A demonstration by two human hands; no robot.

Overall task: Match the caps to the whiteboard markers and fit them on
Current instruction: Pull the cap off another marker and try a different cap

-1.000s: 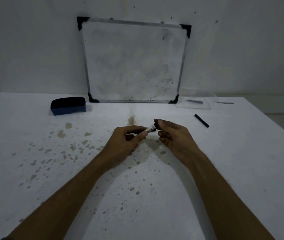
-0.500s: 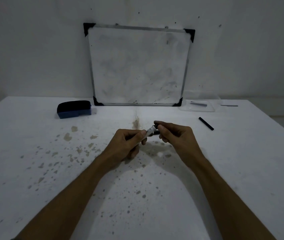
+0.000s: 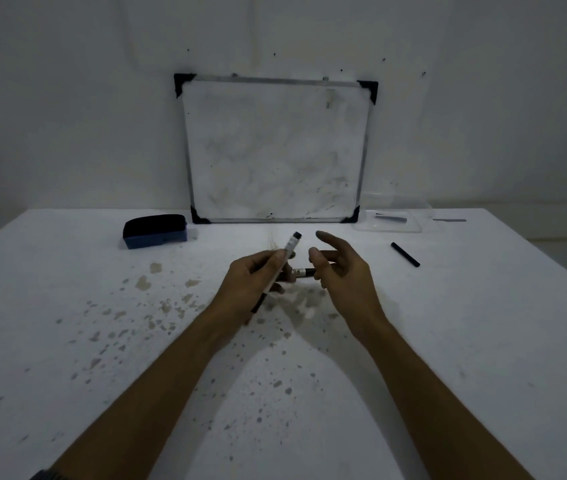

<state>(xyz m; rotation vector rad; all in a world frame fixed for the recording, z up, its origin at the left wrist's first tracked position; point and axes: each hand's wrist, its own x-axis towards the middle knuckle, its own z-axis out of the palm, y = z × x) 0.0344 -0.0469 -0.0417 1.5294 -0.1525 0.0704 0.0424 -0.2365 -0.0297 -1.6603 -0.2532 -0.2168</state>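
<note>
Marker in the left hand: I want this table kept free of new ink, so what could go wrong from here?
The left hand grips the marker tilted upward. I cannot tell whether its top end is capped, so a bare tip could smear the right hand nearby. A second marker pokes out by the right hand; if unheld, it may get knocked and roll.

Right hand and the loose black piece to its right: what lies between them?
Nothing. In the head view, the table between the right hand and the black piece is bare.
</note>
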